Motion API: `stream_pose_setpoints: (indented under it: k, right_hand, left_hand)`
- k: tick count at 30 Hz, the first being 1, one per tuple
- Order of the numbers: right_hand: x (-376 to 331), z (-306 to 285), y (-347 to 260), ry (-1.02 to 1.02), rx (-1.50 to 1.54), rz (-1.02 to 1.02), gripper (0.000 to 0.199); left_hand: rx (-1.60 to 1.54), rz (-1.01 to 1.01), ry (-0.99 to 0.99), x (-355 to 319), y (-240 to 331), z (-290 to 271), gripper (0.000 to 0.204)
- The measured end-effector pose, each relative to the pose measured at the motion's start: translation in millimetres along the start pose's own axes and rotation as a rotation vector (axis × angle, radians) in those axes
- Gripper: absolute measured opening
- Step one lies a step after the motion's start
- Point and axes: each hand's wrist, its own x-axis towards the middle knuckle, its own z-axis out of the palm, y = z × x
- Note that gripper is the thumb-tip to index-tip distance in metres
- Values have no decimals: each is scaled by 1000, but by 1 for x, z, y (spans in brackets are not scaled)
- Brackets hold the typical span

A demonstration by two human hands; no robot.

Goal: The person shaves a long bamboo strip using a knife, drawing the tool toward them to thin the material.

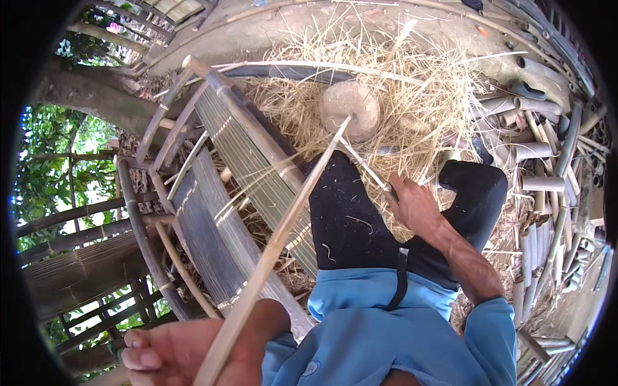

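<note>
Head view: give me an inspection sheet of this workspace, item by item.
Surface: ground of packed earth, mostly under loose straw and shavings.
Job's things: a long bamboo strip runs from the left hand to a rounded wooden block; a thin blade or sliver sits in the right hand, too thin to tell which.
Clutter: cut bamboo tubes piled at right; flat bamboo slats lying at left.
Grips: left hand closed on the strip's near end; right hand closed on the blade or sliver.
Cables: nothing seen.
Surroundings: bamboo railing and green foliage at left.
</note>
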Motion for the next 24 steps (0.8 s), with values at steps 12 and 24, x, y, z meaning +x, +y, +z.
stream_pose_setpoints:
  k: [12,24]
  right_hand:
    - [83,20,25,35,342,-24,34]
    - [87,-12,-50,61,405,-395,29]
  left_hand:
    - [-197,-600,-426,-91,-89,-51,63]
    - [-276,-554,-452,-92,-106,-27,41]
